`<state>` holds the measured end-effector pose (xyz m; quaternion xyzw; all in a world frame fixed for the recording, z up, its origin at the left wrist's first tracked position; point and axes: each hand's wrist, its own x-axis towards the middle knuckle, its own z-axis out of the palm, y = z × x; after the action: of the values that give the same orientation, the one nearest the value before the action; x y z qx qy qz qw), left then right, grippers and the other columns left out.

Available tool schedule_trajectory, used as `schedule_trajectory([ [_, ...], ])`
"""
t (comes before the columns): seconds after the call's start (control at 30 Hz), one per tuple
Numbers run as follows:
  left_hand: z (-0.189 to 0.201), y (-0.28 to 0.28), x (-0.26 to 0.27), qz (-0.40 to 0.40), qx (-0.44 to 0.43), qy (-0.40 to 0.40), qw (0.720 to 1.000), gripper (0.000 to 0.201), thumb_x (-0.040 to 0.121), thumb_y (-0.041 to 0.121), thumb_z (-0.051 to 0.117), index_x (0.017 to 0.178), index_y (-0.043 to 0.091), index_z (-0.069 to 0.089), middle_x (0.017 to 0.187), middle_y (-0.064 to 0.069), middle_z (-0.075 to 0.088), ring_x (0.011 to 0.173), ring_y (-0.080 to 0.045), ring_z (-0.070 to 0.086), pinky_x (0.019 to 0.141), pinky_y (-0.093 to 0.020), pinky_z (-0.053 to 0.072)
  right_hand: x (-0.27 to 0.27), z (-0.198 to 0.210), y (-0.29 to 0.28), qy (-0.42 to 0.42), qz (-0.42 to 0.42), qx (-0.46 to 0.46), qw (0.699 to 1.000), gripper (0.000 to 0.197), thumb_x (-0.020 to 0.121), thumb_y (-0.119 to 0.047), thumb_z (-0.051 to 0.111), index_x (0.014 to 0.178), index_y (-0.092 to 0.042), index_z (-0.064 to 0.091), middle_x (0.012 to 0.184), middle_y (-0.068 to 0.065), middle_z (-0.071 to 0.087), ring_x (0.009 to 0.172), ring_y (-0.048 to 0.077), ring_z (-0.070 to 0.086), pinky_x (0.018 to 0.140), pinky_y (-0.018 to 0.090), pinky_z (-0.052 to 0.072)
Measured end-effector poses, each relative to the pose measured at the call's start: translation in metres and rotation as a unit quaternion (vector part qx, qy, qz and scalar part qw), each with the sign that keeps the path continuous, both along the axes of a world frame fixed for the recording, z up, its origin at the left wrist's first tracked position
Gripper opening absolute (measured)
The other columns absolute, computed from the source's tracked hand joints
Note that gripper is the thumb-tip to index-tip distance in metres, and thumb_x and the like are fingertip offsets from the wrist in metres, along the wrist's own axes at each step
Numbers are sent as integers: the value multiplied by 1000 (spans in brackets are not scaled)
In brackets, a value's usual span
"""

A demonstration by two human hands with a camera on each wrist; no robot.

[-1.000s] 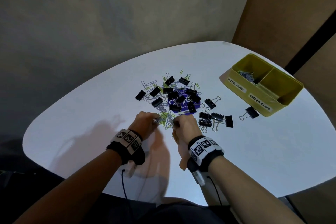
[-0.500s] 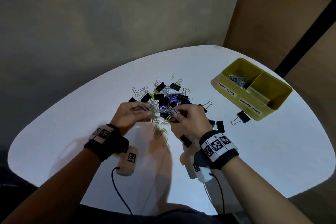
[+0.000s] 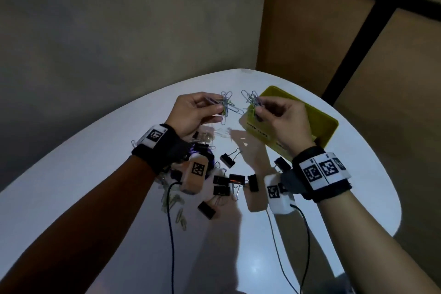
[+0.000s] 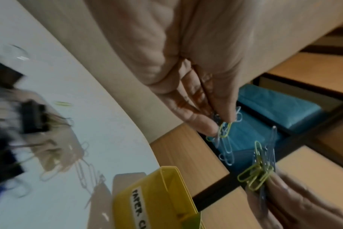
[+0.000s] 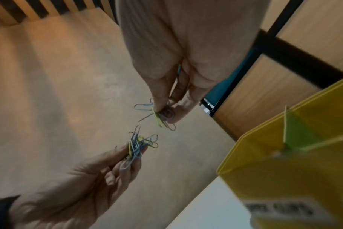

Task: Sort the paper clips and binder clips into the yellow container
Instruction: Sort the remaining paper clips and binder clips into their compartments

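Paper clips, two bunches: one (image 3: 226, 106) pinched in my left hand (image 3: 191, 114), one (image 3: 254, 101) pinched in my right hand (image 3: 286, 122), both held above the table (image 3: 95, 174) beside the yellow container (image 3: 322, 124). Binder clips (image 3: 226, 182): loose on the table below my wrists.

A round-edged white counter (image 3: 334, 198) is seen in the head view. A plain grey wall (image 3: 119, 31) is seen behind it. Light brown wooden panels (image 3: 310, 38) are seen to the right of the wall, and they are split by black bars (image 3: 372, 31). In the left wrist view, a shiny blue block (image 4: 280, 106) is seen low down past the counter's edge, framed by black bars. Brown and dark stripes (image 5: 29, 10) are seen at the top left of the right wrist view.
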<state>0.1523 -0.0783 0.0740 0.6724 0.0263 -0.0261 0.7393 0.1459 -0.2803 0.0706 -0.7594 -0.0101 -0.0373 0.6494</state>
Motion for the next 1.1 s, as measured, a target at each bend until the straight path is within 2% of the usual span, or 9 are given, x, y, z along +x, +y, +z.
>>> schedule_trajectory([
  [0.13, 4, -48, 49, -37, 70, 7, 997, 18, 76, -9, 68, 90, 1, 68, 66, -1, 70, 62, -12, 66, 65, -25, 59, 41, -6, -34, -11, -61, -87, 994, 20, 85, -11, 69, 105, -9, 73, 96, 6, 74, 92, 20, 69, 91, 39, 55],
  [0.3, -11, -95, 93, -69, 228, 41, 970, 11, 74, -2, 74, 82, 4, 69, 75, -17, 66, 63, -22, 66, 67, -33, 61, 83, -27, -51, 29, -110, -226, 967, 21, 86, -16, 67, 105, -10, 73, 104, 10, 72, 102, 25, 65, 96, 38, 52],
  [0.4, -26, -106, 105, -92, 341, 40, 935, 9, 74, 6, 77, 79, 8, 69, 77, -17, 69, 61, -21, 67, 71, -35, 60, 90, -37, -51, 68, -62, -312, 945, 23, 88, -17, 63, 109, -11, 71, 108, 15, 69, 109, 31, 60, 96, 39, 50],
  [0.53, -35, -108, 104, -141, 467, -15, 873, 27, 75, 17, 76, 101, 12, 71, 98, -8, 72, 86, -17, 65, 81, -24, 50, 88, -36, -49, 89, -7, -348, 933, 32, 91, -19, 58, 123, -14, 63, 123, 16, 62, 115, 33, 56, 100, 42, 48],
  [0.63, -30, -100, 92, -119, 457, -59, 879, 21, 81, 16, 70, 101, 11, 72, 97, -7, 72, 83, -14, 61, 81, -22, 48, 79, -31, -46, 59, 11, -341, 938, 31, 91, -18, 58, 122, -17, 64, 123, 12, 65, 117, 30, 56, 103, 40, 46],
  [0.77, -22, -74, 64, -110, 433, -101, 889, 14, 84, 13, 65, 96, 11, 72, 92, -5, 72, 85, -13, 64, 77, -16, 46, 55, -19, -29, -16, 18, -306, 952, 29, 90, -16, 59, 117, -15, 67, 117, 5, 69, 110, 20, 61, 96, 24, 44],
  [0.83, -22, -53, 42, -148, 450, -103, 875, 13, 85, 16, 65, 95, 12, 72, 89, -3, 72, 85, -12, 64, 77, -17, 47, 38, -14, -15, -55, 31, -284, 957, 27, 89, -13, 60, 115, -14, 68, 113, 5, 69, 103, 15, 63, 88, 18, 42],
  [0.93, -29, -13, 1, -199, 484, -83, 848, 11, 84, 19, 66, 93, 17, 73, 86, -1, 72, 81, -12, 63, 75, -23, 49, 9, -15, 8, -96, 89, -284, 950, 25, 88, -13, 62, 112, -14, 70, 105, 5, 71, 90, 10, 62, 86, 22, 48],
  [1.1, -54, 59, -70, -294, 542, -62, 785, 11, 84, 27, 64, 90, 20, 70, 83, 1, 66, 72, -14, 59, 64, -26, 45, -41, -41, 56, -40, 278, -374, 884, 16, 85, -17, 63, 98, -18, 72, 93, 3, 72, 85, 18, 64, 81, 31, 52],
])
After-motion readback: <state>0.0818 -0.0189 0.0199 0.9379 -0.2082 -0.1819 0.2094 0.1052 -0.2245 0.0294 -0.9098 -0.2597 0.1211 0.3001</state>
